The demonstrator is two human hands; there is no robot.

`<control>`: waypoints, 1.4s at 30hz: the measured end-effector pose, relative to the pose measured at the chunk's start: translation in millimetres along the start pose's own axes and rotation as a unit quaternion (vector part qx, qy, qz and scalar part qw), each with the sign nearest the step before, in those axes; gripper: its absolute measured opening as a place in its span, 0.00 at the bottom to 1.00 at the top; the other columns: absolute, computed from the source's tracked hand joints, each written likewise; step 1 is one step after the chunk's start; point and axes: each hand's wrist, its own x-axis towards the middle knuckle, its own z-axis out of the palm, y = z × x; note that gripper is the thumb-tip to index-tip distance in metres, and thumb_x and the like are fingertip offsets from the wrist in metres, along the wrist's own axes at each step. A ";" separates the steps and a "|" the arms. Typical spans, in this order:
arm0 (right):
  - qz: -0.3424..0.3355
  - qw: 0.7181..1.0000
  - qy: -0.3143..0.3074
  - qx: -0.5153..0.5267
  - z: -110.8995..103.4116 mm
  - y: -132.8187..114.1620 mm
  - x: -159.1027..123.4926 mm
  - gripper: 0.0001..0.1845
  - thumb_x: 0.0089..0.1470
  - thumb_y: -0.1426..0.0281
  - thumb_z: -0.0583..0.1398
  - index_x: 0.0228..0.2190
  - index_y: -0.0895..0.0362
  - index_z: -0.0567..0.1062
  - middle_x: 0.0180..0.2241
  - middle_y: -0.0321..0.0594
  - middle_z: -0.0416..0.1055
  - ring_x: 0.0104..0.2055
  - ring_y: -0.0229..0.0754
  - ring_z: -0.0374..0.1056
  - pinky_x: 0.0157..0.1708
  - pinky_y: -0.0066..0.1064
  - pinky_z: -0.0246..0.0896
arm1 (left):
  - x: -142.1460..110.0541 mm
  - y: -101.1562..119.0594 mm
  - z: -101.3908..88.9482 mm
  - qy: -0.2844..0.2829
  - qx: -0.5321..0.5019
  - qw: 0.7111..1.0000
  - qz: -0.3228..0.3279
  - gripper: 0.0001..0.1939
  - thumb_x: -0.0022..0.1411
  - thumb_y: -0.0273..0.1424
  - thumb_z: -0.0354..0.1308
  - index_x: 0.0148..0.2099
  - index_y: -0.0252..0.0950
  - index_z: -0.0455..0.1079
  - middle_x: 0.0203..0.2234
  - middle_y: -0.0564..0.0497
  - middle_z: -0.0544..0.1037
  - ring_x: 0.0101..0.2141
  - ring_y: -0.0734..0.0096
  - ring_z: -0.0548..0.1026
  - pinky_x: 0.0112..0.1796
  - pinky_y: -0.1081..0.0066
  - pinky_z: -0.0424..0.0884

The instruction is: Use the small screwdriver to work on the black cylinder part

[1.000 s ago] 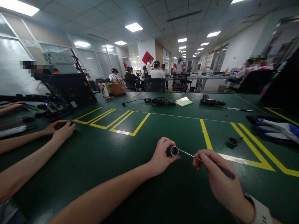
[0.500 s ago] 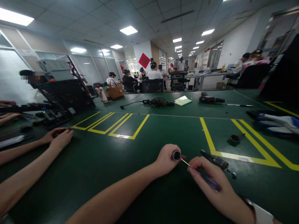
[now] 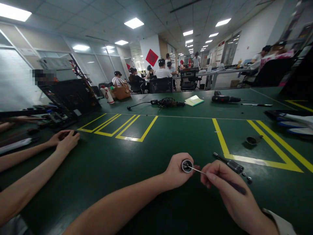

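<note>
My left hand is wrapped round a hollow cylindrical metal part, its open round end turned toward me. A thin-shafted screwdriver with a dark handle is gripped in my right hand, and its tip reaches into the opening of the cylinder. What the tip touches inside is too small to tell. Just beyond my right hand lies a dark, elongated tool part, partly hidden, with small ring-like pieces beside it. A dark cup-shaped housing rests inside the yellow-taped area at right.
On the green table, yellow tape marks several areas. Farther back are a cabled device, a notepad, a power drill and a pen. Gloves lie at right. A co-worker's hands are at left.
The screwdriver tip has gone from the cylinder's rim into its opening. Both hands sit slightly lower in view than a second ago, and the elongated part beyond my right hand has come into sight.
</note>
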 end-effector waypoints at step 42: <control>0.075 0.995 0.032 0.062 8.6 10.1 -5.5 0.10 0.55 0.61 0.58 0.27 0.52 0.74 0.30 0.36 0.71 0.35 0.43 0.65 0.38 0.34 0.59 | 4.3 -9.7 2.3 0.102 0.085 0.991 -0.008 0.12 0.54 0.31 0.59 0.23 0.34 0.61 0.19 0.57 0.64 0.21 0.79 0.61 0.24 0.76 0.58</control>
